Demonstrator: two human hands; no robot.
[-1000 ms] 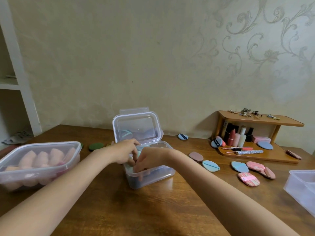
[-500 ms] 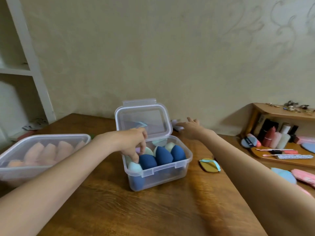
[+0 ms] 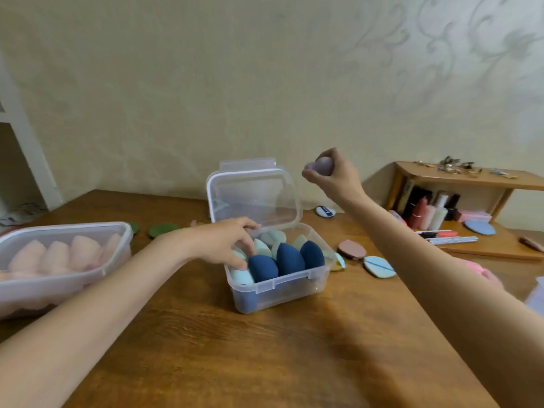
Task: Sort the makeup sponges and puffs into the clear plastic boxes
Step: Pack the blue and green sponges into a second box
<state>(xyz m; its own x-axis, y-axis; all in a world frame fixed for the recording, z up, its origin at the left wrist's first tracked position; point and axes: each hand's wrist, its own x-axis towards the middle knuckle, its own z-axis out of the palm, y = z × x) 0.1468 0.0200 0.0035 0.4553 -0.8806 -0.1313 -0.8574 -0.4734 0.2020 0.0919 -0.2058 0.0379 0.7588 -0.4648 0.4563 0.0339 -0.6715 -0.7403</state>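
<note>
The task looks partly done: the open box [image 3: 279, 278] at centre holds blue and mint sponges [image 3: 290, 259], which the left hand [image 3: 223, 242] touches with loosely bent fingers. The right hand [image 3: 331, 175] grips a lilac sponge [image 3: 322, 164] above. Puffs [image 3: 378, 267] lie loose at right on the wooden table [image 3: 265, 348] by a papered wall.
</note>
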